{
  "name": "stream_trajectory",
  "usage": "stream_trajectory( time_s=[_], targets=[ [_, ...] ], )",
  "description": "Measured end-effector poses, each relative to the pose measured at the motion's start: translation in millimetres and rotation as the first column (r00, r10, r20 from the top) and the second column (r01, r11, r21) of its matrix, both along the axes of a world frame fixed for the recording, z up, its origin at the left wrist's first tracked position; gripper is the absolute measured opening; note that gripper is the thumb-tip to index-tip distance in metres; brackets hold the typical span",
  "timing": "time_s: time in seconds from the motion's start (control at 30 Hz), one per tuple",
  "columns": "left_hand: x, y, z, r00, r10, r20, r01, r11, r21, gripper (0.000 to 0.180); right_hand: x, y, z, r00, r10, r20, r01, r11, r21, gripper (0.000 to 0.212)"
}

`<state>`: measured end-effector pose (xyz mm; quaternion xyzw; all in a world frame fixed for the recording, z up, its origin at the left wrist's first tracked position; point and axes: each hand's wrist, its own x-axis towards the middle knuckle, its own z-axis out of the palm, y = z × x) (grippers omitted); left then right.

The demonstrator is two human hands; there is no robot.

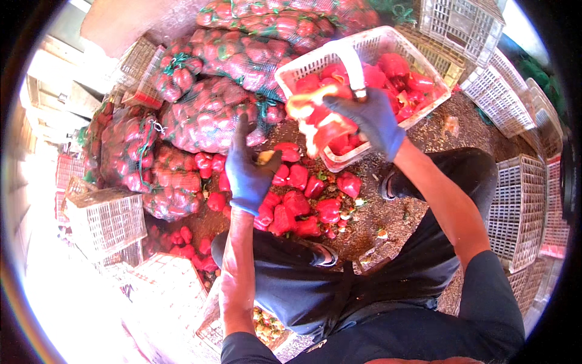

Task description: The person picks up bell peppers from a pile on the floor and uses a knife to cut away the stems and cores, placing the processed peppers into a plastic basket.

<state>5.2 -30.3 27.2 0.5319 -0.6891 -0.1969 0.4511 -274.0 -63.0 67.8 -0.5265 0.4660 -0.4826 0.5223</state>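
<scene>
My left hand (251,175), in a dark glove with a blue cuff, is over the loose red bell peppers (296,203). Its index finger points away from me, and a pale yellow lump (265,157), perhaps a pepper core, sits between thumb and fingers. My right hand (373,118), gloved alike, is at the near side of a white plastic crate (445,91). In its fingers is a red bell pepper (324,118), blurred and overexposed, apparently cut open. A bright white curved strip (351,64) reaches that hand; I cannot tell what it is. Red peppers (394,67) fill much of the crate.
Full mesh sacks of red peppers (209,115) are piled at the far left. Stacked plastic crates stand at the right (515,206) and left (106,221). Pepper scraps (382,233) litter the floor between my legs. Glare washes out the lower left.
</scene>
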Motion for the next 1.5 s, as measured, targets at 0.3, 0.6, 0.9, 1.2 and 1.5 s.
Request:
stream_trajectory(
  time_s=[0.3, 0.6, 0.9, 1.2, 1.5],
  targets=[
    [28.8, 6.6, 8.8, 0.447, -0.225, -0.866, 0.414, 0.910, -0.023, 0.065, -90.2, -44.9, 25.2, 0.464, -0.806, -0.368, 0.208, 0.502, -0.839, 0.061],
    [52.5, 32.7, 41.0, 0.069, -0.192, -0.979, 0.583, 0.804, -0.116, 0.052, -62.6, -31.4, 22.4, 0.800, -0.471, -0.371, 0.241, 0.819, -0.522, 0.036],
    [284.3, 311.7, 7.6, 0.855, 0.338, 0.393, -0.495, 0.758, 0.425, 0.031, -31.7, -13.5, 47.0, 0.805, -0.440, -0.397, 0.154, 0.802, -0.577, 0.021],
    [237.4, 158.4, -178.1, 0.821, 0.457, 0.342, -0.563, 0.555, 0.612, 0.076, -17.9, -27.8, 2.1, 0.833, -0.226, -0.506, 0.119, 0.965, -0.235, 0.041],
    [147.4, 66.9, -299.2, 0.838, 0.200, 0.508, -0.520, 0.573, 0.633, 0.102, 20.3, -29.9, -23.2, 0.836, -0.151, -0.528, 0.070, 0.983, -0.170, 0.028]
  ],
)
